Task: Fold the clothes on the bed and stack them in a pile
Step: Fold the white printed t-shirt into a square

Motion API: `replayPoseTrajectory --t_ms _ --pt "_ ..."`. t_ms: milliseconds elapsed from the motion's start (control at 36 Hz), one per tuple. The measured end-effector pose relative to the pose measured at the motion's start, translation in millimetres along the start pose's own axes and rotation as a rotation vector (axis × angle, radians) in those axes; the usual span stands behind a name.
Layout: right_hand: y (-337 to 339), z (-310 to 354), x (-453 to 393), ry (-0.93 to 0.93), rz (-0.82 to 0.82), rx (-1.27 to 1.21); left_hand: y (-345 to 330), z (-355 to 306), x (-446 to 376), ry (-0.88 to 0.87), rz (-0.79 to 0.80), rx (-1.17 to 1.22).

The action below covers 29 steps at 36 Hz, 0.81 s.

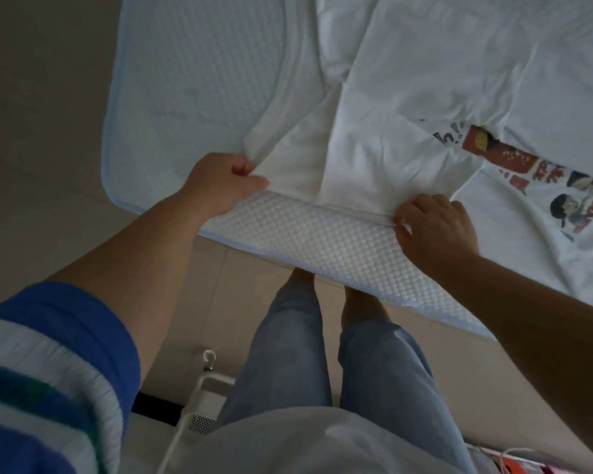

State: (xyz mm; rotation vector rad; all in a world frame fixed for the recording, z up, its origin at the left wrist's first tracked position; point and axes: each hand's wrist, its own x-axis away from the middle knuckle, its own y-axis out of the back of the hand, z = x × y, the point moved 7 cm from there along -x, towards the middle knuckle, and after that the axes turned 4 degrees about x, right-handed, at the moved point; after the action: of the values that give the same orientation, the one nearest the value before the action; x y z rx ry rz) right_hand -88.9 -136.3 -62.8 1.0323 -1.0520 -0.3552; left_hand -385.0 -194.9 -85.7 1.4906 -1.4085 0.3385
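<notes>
At the near edge of the bed (192, 80) we have a plain white shirt (384, 138) lying flat, and both our hands are holding its closest edge. Our left hand (225, 184) pinches one corner of that edge with curled fingers and thumb. Our right hand (437, 230) pinches the same edge at the other end, fingers curled tight on the cloth. The edge runs sideways between our two hands, and the rest of the shirt stretches away from us, up the bed. So the shirt's long way points away from our fingers, and we think the next move is to lift this edge and carry it forward over the rest. Both hands are about as close to the shirt as each other. We count two shirts: the plain one we hold, and one picture shirt (545, 206) just to its right, partly under it. We see no pile yet.
</notes>
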Motion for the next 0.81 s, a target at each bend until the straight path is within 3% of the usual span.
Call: replayPoseTrajectory --t_ms 56,250,333,583,806 --pt "-2 2 0 0.007 0.016 0.007 -2 -3 2 -0.032 -0.082 -0.124" --pt "1 -5 13 -0.078 0.039 -0.094 -6 -20 28 -0.004 -0.330 -0.212" --pt "6 -17 34 -0.156 0.042 -0.150 -5 -38 44 -0.056 -0.353 -0.211" --pt "5 -96 123 -0.472 0.097 -0.284 -95 -159 72 -0.396 0.033 -0.301" --pt "-35 -195 169 -0.669 0.057 -0.342 -212 -251 65 -0.618 0.140 -0.511"
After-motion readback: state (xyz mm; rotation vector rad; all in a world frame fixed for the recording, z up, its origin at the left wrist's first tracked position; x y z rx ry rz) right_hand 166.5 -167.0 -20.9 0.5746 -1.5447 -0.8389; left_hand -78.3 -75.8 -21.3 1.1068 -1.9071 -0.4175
